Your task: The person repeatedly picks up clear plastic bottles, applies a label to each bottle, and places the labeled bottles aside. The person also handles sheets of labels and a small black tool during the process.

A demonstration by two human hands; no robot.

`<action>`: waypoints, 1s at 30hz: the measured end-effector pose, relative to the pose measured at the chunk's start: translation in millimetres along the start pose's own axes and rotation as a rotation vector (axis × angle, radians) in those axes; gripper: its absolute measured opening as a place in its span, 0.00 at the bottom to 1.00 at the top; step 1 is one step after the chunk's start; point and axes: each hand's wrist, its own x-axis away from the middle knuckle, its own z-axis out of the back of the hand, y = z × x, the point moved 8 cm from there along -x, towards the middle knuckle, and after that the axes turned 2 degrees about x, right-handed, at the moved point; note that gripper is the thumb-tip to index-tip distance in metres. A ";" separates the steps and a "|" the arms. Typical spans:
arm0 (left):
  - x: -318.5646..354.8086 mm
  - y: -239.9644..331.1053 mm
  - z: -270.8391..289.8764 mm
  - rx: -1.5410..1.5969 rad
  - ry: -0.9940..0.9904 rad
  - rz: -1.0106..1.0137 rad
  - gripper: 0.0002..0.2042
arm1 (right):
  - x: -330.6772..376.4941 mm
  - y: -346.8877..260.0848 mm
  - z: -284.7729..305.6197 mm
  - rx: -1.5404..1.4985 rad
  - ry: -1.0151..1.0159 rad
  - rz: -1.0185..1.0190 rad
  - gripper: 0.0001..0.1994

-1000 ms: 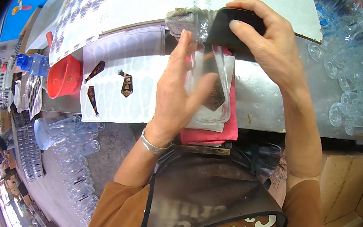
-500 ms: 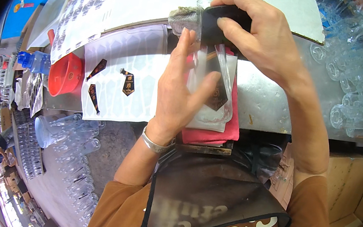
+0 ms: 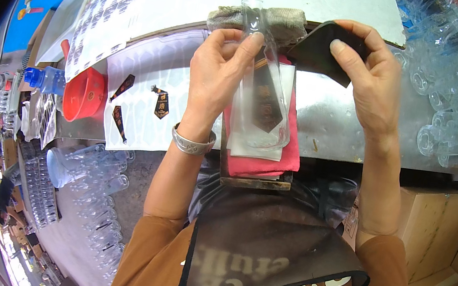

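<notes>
A clear glass bottle (image 3: 279, 137) with a narrow neck lies on a padded stand, its mouth pointing away from me. On its body sits a dark tie-shaped label (image 3: 265, 103) with gold print. My left hand (image 3: 217, 73) is closed round the bottle's neck, thumb on top. Held up to the right of the bottle, my right hand (image 3: 372, 76) pinches a flat black scraper (image 3: 322, 52), which is apart from the glass. White sheets and a pink cloth (image 3: 293, 148) lie under the bottle. A rolled grey cloth (image 3: 287, 21) props its neck.
To the left, a backing sheet (image 3: 183, 73) carries a few loose dark labels (image 3: 162, 105). Beyond it stands a red bucket (image 3: 83, 96) near a blue-capped bottle (image 3: 44, 78). Many clear bottles (image 3: 456, 137) crowd the right side. Cardboard boxes (image 3: 433, 234) stand at lower right.
My left hand has gone from spread fingers above the bottle to a grip on its neck. My right hand has moved right with the scraper, away from the neck and rolled cloth.
</notes>
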 end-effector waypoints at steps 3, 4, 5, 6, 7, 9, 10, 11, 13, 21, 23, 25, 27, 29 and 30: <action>-3.8 0.2 -3.9 -0.050 -0.022 -0.013 0.24 | 6.7 1.8 -5.5 -0.046 -0.013 0.002 0.13; -4.1 1.5 -4.5 -0.087 -0.034 -0.010 0.23 | 6.4 -0.2 -11.5 -0.022 -0.046 0.013 0.13; -4.3 0.9 -4.5 -0.065 -0.034 -0.003 0.24 | 5.7 -2.7 -17.7 0.003 -0.079 0.024 0.13; -4.4 0.0 -4.6 -0.043 -0.033 0.003 0.24 | 5.2 -5.5 -22.1 0.027 -0.112 0.035 0.14; -4.0 -0.5 -5.0 -0.020 -0.033 0.010 0.24 | 4.3 -7.2 -28.4 0.122 -0.197 0.030 0.14; -2.8 4.1 -6.0 0.006 -0.031 0.042 0.25 | -2.2 -13.4 -32.8 0.257 -0.155 0.095 0.14; -2.3 5.6 -6.1 0.021 -0.029 0.058 0.26 | -6.2 -16.1 -34.1 0.327 -0.136 0.128 0.13; -2.0 4.4 -6.6 0.040 -0.038 0.066 0.26 | -11.2 -18.2 -28.7 0.366 -0.069 0.156 0.13; -2.2 0.2 -6.8 0.079 -0.051 0.085 0.27 | -10.7 -20.9 -25.0 0.327 -0.050 0.170 0.13; 15.2 -7.1 -4.6 0.288 -0.083 0.162 0.28 | -9.0 -42.2 -53.5 0.460 -0.215 0.305 0.12; 31.4 -8.9 -3.5 0.296 -0.131 0.167 0.29 | -21.0 -56.0 -51.0 0.570 -0.069 0.450 0.12; 50.3 -9.6 0.2 0.195 -0.126 -0.019 0.36 | -17.7 -67.5 -57.4 0.494 -0.200 0.371 0.12; 78.2 1.7 4.0 0.014 -0.166 -0.221 0.47 | -6.9 -68.8 -78.7 0.570 -0.419 0.496 0.12; 102.3 14.7 -0.5 -0.231 -0.223 -0.400 0.58 | -9.6 -71.7 -77.3 0.611 -0.283 0.604 0.12; 109.4 16.0 -6.9 -0.351 -0.230 -0.465 0.61 | -11.5 -76.1 -71.5 0.588 -0.200 0.619 0.13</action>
